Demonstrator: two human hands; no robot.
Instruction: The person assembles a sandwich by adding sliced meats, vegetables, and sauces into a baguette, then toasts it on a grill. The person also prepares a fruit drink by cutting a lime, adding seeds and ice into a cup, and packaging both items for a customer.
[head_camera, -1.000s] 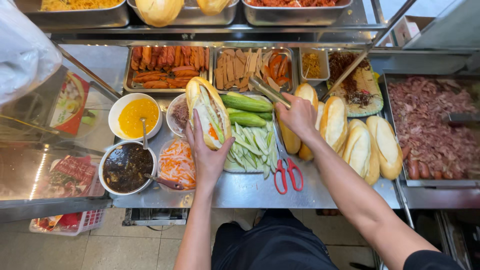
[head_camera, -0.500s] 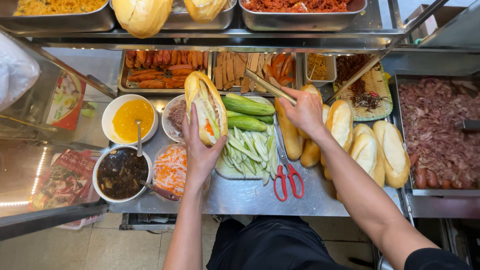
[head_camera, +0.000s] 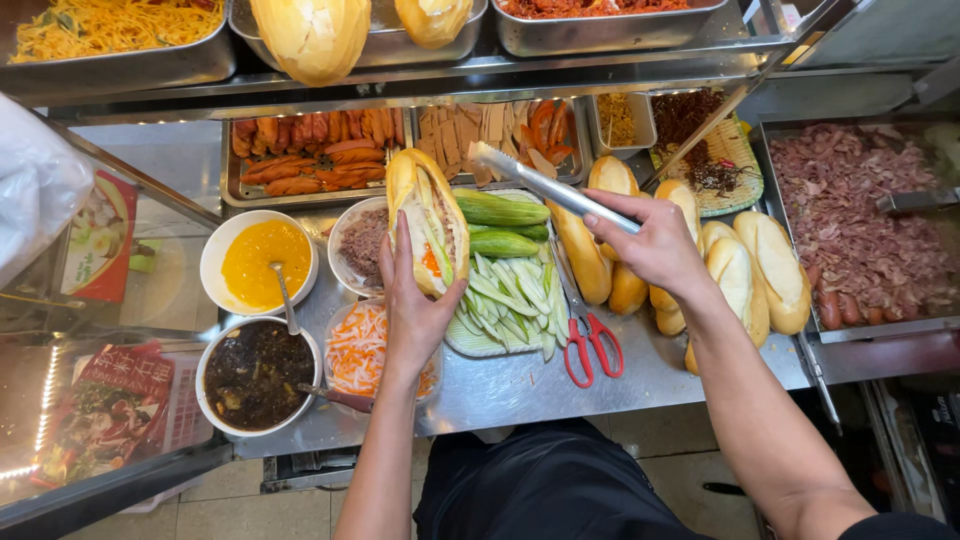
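The split sandwich (head_camera: 428, 220) was held upright and gripped in the left hand (head_camera: 415, 305). Metal tongs (head_camera: 550, 187) were clamped in the right hand (head_camera: 655, 240), just right of it, their long axis pointing up-left, tips above the sandwich.

Shiny metal tongs (head_camera: 548, 185), brushed steel counter (head_camera: 520, 385), glossy red plastic scissor handles (head_camera: 595, 350)

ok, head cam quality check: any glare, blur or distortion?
Head view: bright, even light; glare streaks on the glass case at lower left; the left hand, sandwich, right hand and metal tongs are sharp; wide-angle bending shows on the top shelf edge.
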